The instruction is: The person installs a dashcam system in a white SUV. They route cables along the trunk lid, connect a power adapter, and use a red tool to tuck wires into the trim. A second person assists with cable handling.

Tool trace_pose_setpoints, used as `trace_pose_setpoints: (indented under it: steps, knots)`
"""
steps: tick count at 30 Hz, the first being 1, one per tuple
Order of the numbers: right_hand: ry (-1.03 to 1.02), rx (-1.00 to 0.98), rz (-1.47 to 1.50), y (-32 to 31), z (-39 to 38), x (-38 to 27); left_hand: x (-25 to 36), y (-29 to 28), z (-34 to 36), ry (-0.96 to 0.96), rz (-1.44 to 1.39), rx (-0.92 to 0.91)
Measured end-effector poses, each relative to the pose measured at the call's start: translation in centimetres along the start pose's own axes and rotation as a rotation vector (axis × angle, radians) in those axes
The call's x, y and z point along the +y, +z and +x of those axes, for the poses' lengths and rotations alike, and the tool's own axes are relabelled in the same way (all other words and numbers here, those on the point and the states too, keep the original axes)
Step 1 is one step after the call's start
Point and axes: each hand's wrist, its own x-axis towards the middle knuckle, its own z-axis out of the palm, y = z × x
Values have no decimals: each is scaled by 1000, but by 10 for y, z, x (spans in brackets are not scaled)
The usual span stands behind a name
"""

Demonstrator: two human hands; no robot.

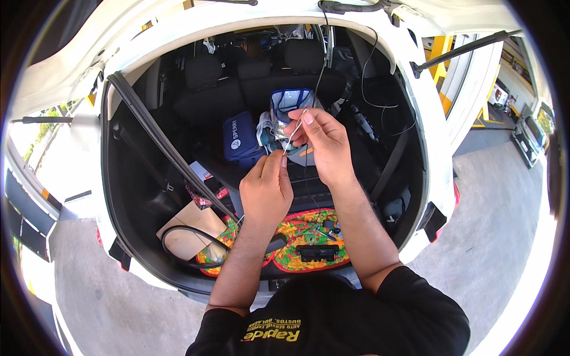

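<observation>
Both hands are raised over the open cargo area of a white car. A thin, pale wire [290,142] runs between them. My left hand [267,185] is closed, pinching the wire's lower end between thumb and fingers. Slightly higher and to the right, my right hand [328,148] pinches the upper part of it with thumb and forefinger. From the tailgate above, a thin dark cable [324,65] hangs down towards my right hand. Whether it joins the pale wire cannot be made out.
A loose black rubber seal [163,136] slants across the opening's left side. Below lies a floral mat [286,258] bearing a black plastic part [317,253] and tools. Cardboard [189,228], a blue case [240,139] and a blue-trimmed clear bag [291,99] are also inside.
</observation>
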Motion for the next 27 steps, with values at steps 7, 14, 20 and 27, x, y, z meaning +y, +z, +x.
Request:
trace_pose_setpoints:
  steps: [7,14,20,27]
  knots:
    - [-19,-31,174,-3,0,-3,7,-4,3,-29,-51,-42]
    - [-68,-107,-105,-10,-6,-13,23,-14,6,-107,-133,-91]
    - [-94,-125,12,-14,-11,-13,31,-6,8,-145,-197,-167]
    - [-143,-148,-70,-31,-1,-29,35,4,26,-15,-217,-97]
